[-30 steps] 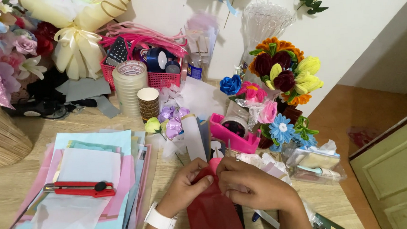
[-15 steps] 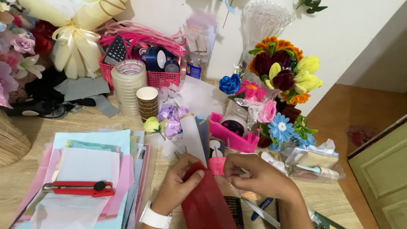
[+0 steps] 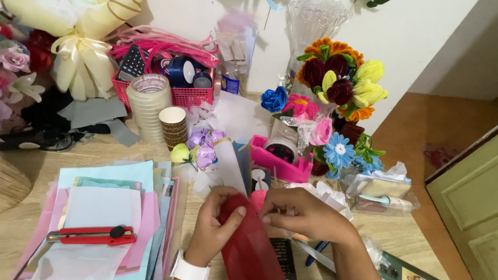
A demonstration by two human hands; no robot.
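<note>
1 red box cutter point(image 3: 92, 235) on pastel paper sheets point(image 3: 101, 190); 1 clear tape stack point(image 3: 149, 105); 1 pink basket point(image 3: 187, 95); 1 pipe-cleaner bouquet point(image 3: 340, 87).

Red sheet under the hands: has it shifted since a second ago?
Yes. The red sheet has swung: it hung almost straight down, and its lower end now slants toward the right, over the dark striped card, while the red utility knife lies unmoved.

My left hand point(image 3: 211, 230) bare, white band on its wrist, my right hand point(image 3: 304, 214) bare, no rings, no sleeves showed.
</note>
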